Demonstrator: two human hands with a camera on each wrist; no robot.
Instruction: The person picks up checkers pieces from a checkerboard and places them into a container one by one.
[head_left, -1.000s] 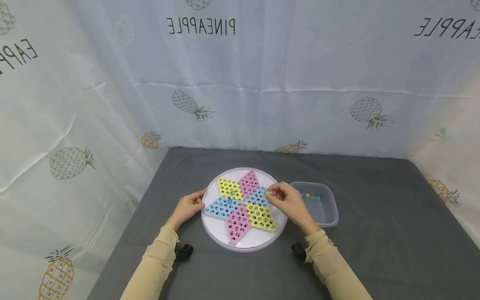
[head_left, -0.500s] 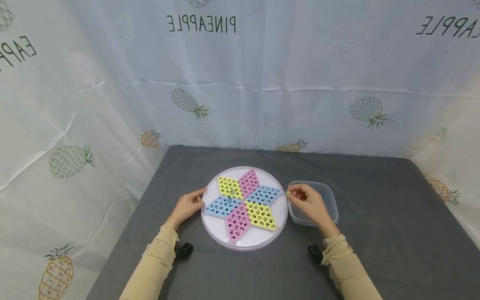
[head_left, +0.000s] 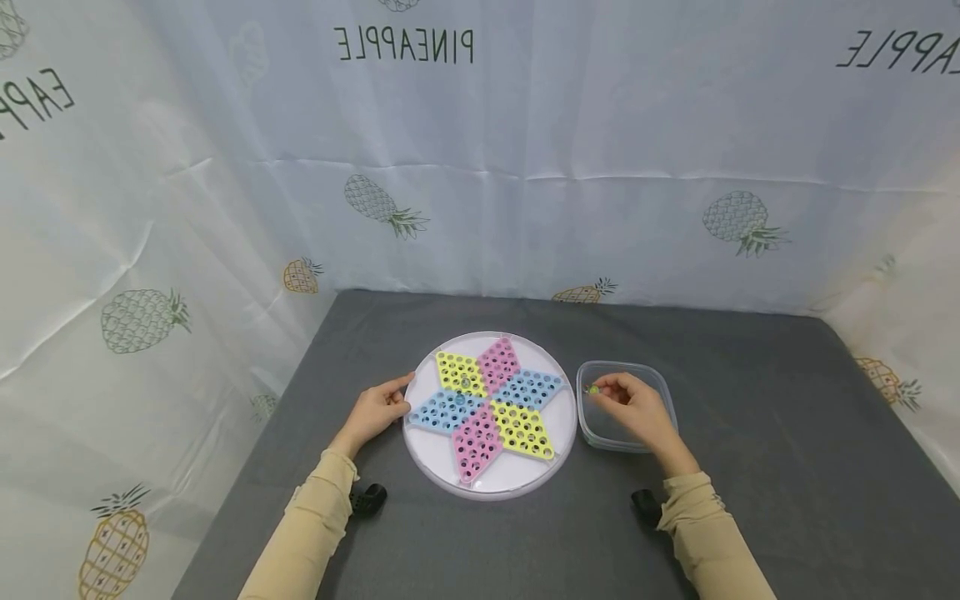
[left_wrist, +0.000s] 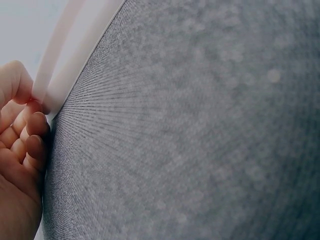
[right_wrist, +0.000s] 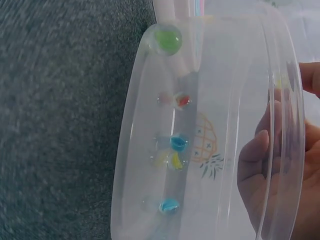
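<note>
In the head view my left hand [head_left: 375,415] holds the left edge of a round white Chinese checkers board [head_left: 427,467]. Close up in the left wrist view, its curled fingers [left_wrist: 36,145] sit low beside the board's rim [left_wrist: 75,55]. Pink, yellow and blue perforated diamonds form a star on the board, with a clear marble [head_left: 465,383] and a bluish marble [head_left: 460,400] near its middle. My right hand [head_left: 637,408] pinches a green marble [head_left: 594,389] over the left part of a clear plastic container [head_left: 600,437].
Through the container wall, a larger green marble [right_wrist: 167,41] shows at one corner, with red, blue and yellow ones [right_wrist: 176,161] along the bottom. A dark grey cloth [head_left: 495,550] covers the table. Pineapple-print curtains [head_left: 480,125] stand behind and at the sides.
My right hand has moved right, from above the board's right blue diamond to over the container, still pinching the green marble. The left hand stays at the board's edge.
</note>
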